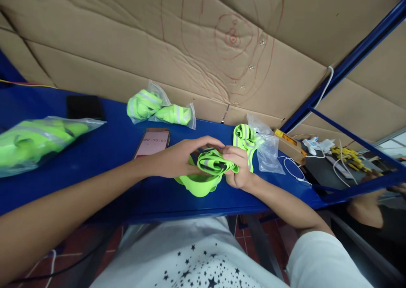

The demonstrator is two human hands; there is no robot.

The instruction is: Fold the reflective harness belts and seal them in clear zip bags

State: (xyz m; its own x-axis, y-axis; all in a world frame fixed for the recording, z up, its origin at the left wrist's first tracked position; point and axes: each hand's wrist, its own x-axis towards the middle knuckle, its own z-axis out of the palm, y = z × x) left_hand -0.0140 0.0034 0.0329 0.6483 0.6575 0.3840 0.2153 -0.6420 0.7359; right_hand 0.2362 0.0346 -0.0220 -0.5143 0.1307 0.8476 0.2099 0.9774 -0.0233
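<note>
A neon yellow-green reflective strap (215, 163) is folded into a layered bundle between my hands, above the front part of the blue table (120, 190). My left hand (182, 157) grips the bundle from the left, its fingers partly hidden behind the folds. On the other side, my right hand (237, 165) pinches the folded layers with thumb and fingers. A wide loop of the same strap (201, 185) hangs below the bundle. Just beyond my right hand lies another reflective strap (245, 138), loosely rolled, beside a clear plastic bag (269, 152).
Bagged reflective straps lie at the left (41, 142) and back (158, 108). A phone (152, 142) showing a timer lies left of my hands, and a black object (84, 107) farther left. Cardboard (127, 38) lines the back. A blue frame bar (358, 55) and another person's arm (364, 207) are at right.
</note>
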